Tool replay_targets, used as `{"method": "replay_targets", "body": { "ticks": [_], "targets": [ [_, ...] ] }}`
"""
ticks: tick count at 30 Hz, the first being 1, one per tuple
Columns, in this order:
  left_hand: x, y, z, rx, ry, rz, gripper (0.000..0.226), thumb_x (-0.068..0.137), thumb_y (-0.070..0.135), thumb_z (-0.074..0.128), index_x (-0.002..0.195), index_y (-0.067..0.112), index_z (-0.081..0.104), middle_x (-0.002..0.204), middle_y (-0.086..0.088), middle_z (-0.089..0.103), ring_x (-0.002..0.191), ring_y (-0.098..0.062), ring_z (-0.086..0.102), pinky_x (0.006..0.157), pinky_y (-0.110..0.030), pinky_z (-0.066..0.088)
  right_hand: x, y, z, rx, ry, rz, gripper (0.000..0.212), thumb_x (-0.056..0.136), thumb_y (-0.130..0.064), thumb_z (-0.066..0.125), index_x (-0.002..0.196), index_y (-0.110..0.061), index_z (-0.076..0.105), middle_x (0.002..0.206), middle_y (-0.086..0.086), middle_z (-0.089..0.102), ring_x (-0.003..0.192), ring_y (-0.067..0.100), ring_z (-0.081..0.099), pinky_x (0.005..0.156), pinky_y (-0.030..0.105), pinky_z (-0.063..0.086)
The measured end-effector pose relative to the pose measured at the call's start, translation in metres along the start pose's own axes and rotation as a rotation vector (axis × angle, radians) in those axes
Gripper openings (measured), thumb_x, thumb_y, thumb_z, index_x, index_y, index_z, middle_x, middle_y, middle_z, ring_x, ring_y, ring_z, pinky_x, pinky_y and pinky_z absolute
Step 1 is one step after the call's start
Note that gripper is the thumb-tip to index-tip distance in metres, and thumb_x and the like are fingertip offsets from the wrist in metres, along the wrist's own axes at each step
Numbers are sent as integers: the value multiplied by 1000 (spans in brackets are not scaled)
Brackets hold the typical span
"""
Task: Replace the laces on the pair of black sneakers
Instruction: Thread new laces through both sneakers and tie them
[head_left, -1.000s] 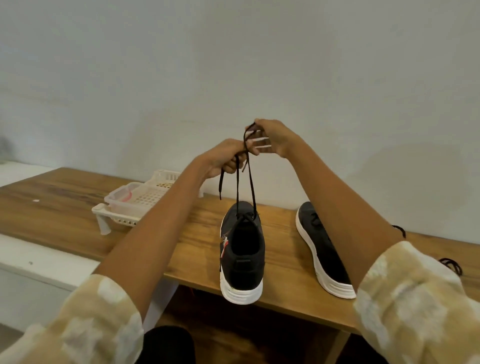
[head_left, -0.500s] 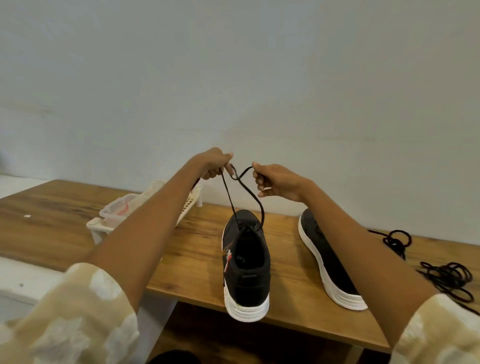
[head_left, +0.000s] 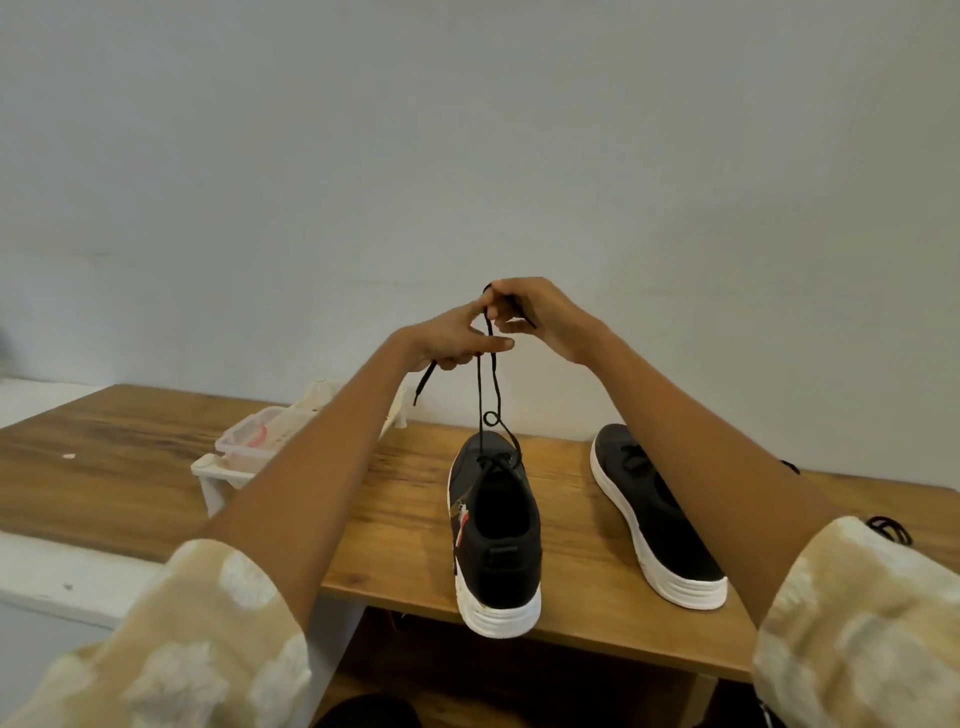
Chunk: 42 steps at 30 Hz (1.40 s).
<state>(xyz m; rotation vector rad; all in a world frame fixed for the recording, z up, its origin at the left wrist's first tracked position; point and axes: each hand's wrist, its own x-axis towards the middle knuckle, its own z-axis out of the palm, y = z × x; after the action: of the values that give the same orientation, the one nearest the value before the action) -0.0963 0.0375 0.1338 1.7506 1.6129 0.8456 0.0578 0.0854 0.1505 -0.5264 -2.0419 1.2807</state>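
Note:
A black sneaker with a white sole (head_left: 496, 535) stands on the wooden table (head_left: 395, 551), heel over the front edge. Its black lace (head_left: 491, 410) runs up from the top eyelets in two strands, one with a small loop. My left hand (head_left: 449, 340) and my right hand (head_left: 535, 317) meet above the shoe and both pinch the lace; one lace end hangs below my left hand. The second black sneaker (head_left: 654, 514) lies to the right, partly hidden by my right forearm.
A white plastic rack with a clear lidded box (head_left: 244, 452) sits at the table's back left, behind my left arm. Loose black laces (head_left: 891, 530) lie at the right edge. A plain wall stands close behind the table.
My hands, apart half a second ago, have risen and come together above the sneaker, drawing both lace strands up nearly straight.

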Motion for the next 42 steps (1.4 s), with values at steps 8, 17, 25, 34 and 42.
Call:
{"method": "replay_targets", "body": {
  "ticks": [8, 17, 25, 34, 42],
  "targets": [
    [-1, 19, -10, -419, 254, -5, 31, 102, 27, 38, 99, 13, 65, 59, 3, 32, 41, -6, 23, 34, -15, 12, -22, 37, 15, -194, -18, 393, 65, 92, -57, 45, 137, -11, 39, 129, 7, 49, 114, 23, 52, 88, 35, 49],
    [-8, 4, -17, -351, 484, -170, 25, 101, 22, 39, 93, 6, 57, 64, -3, 33, 48, -11, 22, 35, -16, 18, -49, 50, 16, -46, -70, 403, 32, 102, -33, 39, 94, -8, 57, 63, 1, 47, 58, 13, 51, 68, 32, 54],
    [-16, 44, -31, 35, 110, -323, 3, 94, 6, 44, 97, 8, 45, 63, -2, 35, 36, -7, 22, 33, -14, 19, -31, 33, 30, 82, 382, 500, 46, 100, -39, 39, 62, -14, 40, 56, 0, 30, 44, 10, 19, 35, 18, 19],
    [-22, 59, -16, -58, -9, -93, 42, 95, -9, 34, 128, 12, 48, 74, -3, 42, 52, -8, 28, 40, -16, 29, -21, 3, 34, -318, 140, 488, 30, 98, -31, 51, 77, -10, 51, 61, 0, 33, 47, 9, 22, 38, 19, 20],
    [-18, 41, -6, -116, 173, -33, 36, 95, -4, 41, 129, 6, 49, 77, -4, 47, 54, -10, 36, 41, -18, 33, -37, -9, 18, -194, -272, 428, 13, 96, -19, 53, 91, -9, 60, 73, -1, 46, 58, 7, 37, 53, 18, 34]
  ]
}}
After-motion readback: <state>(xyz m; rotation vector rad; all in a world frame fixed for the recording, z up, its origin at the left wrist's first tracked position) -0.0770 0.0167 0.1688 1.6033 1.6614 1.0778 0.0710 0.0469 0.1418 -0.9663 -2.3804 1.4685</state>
